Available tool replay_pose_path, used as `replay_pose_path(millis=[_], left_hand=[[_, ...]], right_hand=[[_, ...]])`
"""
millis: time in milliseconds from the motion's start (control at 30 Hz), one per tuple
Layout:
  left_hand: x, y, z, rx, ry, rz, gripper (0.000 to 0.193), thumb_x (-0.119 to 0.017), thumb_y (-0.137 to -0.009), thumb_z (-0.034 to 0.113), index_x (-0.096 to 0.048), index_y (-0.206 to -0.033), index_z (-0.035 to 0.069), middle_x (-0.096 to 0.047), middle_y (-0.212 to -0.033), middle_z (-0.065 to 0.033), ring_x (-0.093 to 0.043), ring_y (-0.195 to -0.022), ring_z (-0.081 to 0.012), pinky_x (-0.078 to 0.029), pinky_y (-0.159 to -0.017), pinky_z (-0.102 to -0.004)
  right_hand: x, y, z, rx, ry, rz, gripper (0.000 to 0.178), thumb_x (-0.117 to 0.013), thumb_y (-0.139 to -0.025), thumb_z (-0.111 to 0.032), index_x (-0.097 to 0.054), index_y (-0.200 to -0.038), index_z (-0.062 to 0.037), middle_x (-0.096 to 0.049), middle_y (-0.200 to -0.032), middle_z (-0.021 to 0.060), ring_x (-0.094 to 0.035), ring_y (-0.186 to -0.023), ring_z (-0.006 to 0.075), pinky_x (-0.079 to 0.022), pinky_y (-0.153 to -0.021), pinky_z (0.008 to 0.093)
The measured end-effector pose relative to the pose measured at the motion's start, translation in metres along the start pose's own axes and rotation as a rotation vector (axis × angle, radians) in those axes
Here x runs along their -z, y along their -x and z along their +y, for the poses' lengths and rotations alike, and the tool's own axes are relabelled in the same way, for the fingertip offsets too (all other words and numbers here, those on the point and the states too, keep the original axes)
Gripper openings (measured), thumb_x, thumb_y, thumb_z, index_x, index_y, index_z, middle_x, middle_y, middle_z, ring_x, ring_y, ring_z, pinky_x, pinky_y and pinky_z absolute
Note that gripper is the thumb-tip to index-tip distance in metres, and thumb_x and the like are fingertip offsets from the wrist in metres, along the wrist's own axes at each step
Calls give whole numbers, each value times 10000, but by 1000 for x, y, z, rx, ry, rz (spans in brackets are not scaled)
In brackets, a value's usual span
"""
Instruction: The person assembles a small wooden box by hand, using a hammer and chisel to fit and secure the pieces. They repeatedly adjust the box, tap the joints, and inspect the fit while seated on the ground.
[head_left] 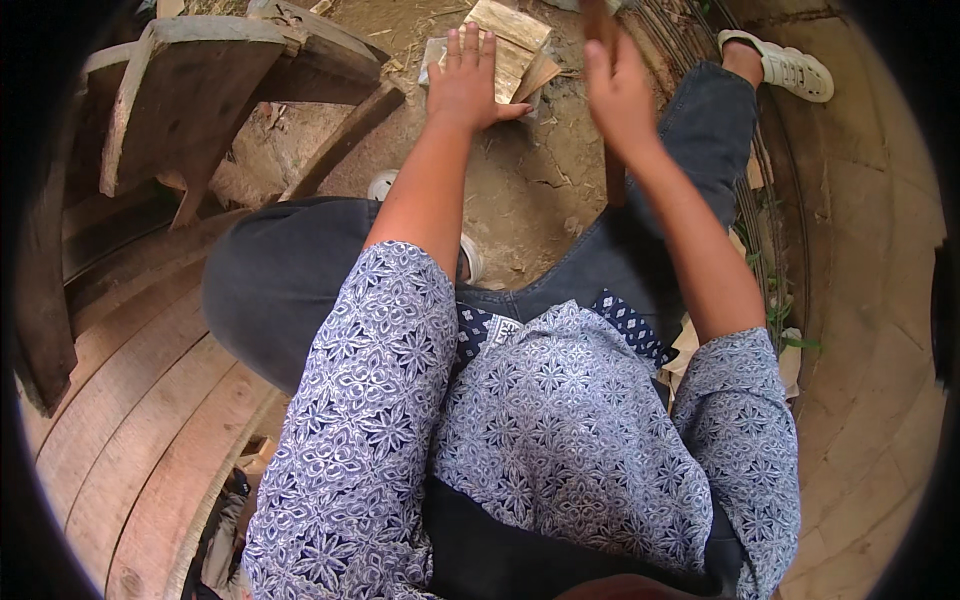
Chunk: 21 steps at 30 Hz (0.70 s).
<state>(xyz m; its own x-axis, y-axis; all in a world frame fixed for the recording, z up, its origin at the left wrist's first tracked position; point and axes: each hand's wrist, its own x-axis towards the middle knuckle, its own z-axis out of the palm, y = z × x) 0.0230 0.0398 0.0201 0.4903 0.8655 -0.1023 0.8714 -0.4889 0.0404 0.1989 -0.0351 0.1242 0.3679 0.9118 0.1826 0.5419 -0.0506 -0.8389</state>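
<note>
My left hand (465, 90) lies flat with its fingers spread on a pale split wood block (512, 45) at the top middle. A smaller wedge-like piece (540, 75) sticks out from the block's right side. A grey, stone-like surface shows beneath the wood. To the right, my right hand (622, 95) is raised and closed round a brown wooden handle (614, 178), slightly smeared by motion. The handle runs up past the top edge and down below my fist, so whatever kind of tool it belongs to cannot be made out.
Curved wooden boards (190, 90) stand at the left, above a slatted plank surface (150, 450). Bare earth (525, 190) with wood chips lies between my legs. Thin rods or cables (750, 220) run along the right, beside a paved floor (860, 300).
</note>
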Motion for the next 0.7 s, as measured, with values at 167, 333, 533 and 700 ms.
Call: replay_pose_path(millis=[167,333,533,700], left_hand=[[-2,-4,2,-18,5,1,1294,-637,-652,861,-137,-1609,148,-80,-1682,-99,-76,-1546,-313,-276,-1125,-576],[-1,0,-1,2,4,-2,1268,-618,-682,855,-134,-1607,134,-64,-1681,-108,-86,-1545,-318,-292,-1135,-583],[0,-3,3,-18,-18,5,1271,-615,-674,863,-143,-1608,140,-75,-1681,-106,-95,-1544,-316,-310,-1122,-567],[-2,3,-2,-6,-18,31,1275,-618,-664,867,-151,-1608,148,-83,-1681,-101,-105,-1542,-319,-315,-1118,-563]], right_hand=[[-20,23,75,-77,209,-371,385,-520,-989,-328,-550,-1248,-45,-666,-989,293,-640,-937,495,-504,-794,521],[-4,1,11,-120,43,-135,369,-511,-992,-357,-559,-1142,-23,-657,-986,306,-626,-940,516,-490,-794,522],[0,2,54,-273,20,-387,425,-531,-1003,-439,-551,-1212,-69,-583,-768,73,-549,-622,165,-433,-521,299],[25,-47,-5,-305,-243,-181,428,-509,-1017,-457,-547,-1251,-100,-569,-751,17,-507,-550,88,-412,-454,247]])
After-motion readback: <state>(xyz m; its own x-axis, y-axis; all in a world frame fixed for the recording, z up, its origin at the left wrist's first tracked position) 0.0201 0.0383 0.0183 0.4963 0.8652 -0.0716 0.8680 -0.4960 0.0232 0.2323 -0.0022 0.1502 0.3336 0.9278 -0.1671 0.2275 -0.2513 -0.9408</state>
